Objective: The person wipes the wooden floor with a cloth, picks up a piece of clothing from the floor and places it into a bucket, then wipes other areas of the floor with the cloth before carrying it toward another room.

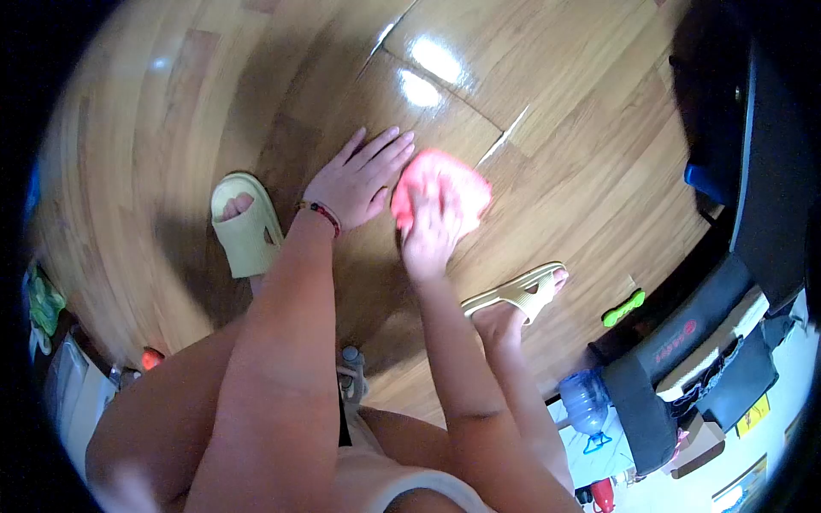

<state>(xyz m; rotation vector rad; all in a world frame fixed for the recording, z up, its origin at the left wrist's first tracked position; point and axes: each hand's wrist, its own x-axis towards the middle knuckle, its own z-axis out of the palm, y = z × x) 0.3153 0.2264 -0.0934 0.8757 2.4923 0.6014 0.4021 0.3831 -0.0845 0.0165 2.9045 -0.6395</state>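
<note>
My left hand (355, 179) lies flat on the wood-look floor (282, 51) with its fingers stretched out, and a beaded bracelet circles the wrist. Just to its right is a crumpled pink cloth (466, 184). My right hand (432, 235) presses down on this cloth, fingers partly sunk into its folds and slightly blurred. The cloth rests on the floor between my two feet, close to a joint line between the boards.
Pale yellow slippers are on my feet, the left slipper (248, 235) and the right slipper (534, 291). A green object (623, 308) lies on the floor at right. Beyond it are dark furniture (774, 171) and a large blue water bottle (585, 402). A green bag (44, 299) sits at far left.
</note>
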